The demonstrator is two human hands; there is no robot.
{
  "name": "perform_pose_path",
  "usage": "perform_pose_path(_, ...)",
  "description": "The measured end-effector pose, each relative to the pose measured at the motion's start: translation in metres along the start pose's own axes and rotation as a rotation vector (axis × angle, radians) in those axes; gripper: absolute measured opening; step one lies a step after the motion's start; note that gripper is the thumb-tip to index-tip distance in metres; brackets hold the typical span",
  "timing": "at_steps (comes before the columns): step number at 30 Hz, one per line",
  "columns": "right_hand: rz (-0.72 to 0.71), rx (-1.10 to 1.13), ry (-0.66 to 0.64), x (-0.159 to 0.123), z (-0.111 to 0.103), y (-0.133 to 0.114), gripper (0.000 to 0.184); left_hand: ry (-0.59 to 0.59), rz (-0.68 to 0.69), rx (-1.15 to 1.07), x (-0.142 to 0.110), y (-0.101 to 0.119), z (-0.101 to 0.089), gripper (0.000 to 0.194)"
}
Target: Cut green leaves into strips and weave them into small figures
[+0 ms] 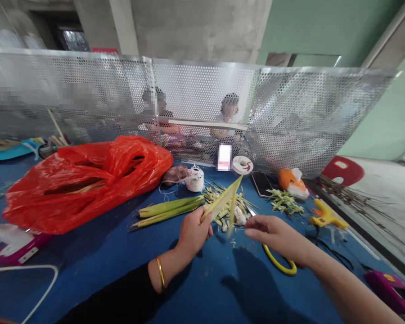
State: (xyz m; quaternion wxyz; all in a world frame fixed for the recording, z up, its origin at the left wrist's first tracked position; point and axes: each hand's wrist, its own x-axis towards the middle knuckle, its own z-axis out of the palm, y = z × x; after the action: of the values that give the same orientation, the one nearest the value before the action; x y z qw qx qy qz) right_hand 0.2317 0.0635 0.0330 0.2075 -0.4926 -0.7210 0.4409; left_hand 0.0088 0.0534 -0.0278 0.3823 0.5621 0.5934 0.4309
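My left hand (194, 229), with a gold bangle on its wrist, is closed around a pale yellow-green husk-like leaf (221, 202) that points up and to the right. A narrow, blurred strip (232, 209) hangs beside the leaf's right edge. My right hand (265, 229) is just right of that strip, fingers loosely curled, with nothing visible in them. Below it show the yellow handles of scissors (283, 266), their blades partly hidden by the hand. Cut pale green scraps (219, 195) lie behind the leaf. Several long green stalks (172, 210) rest left of my left hand.
A red plastic bag (87, 180) fills the left side of the blue table (121, 270). Behind are white string (195, 178), a ribbon spool (243, 165) and a phone (261, 184). A yellow glue gun (327, 216) lies right. Perforated metal panels (202, 90) separate other people beyond.
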Motion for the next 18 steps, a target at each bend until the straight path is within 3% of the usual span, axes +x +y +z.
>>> perform_pose_path(4,-0.112,0.073,0.384,0.033,0.001,0.007,0.035,0.009,0.048,0.106,-0.005,0.002,-0.001,0.024)
perform_pose_path(7,-0.136,0.149,0.500,0.051,0.012,0.017,0.030,-0.021,0.044,0.124,-0.007,0.001,0.002,0.026)
perform_pose_path(12,-0.123,0.200,0.441,0.056,0.027,0.034,0.028,-0.106,0.044,0.169,-0.009,0.005,0.007,0.013)
perform_pose_path(15,-0.130,0.209,0.345,0.049,0.035,0.031,0.026,-0.120,0.037,0.193,-0.010,0.009,0.008,0.025)
perform_pose_path(18,-0.136,0.205,0.230,0.041,0.043,0.022,0.025,-0.143,0.065,0.162,-0.012,0.012,0.008,0.024)
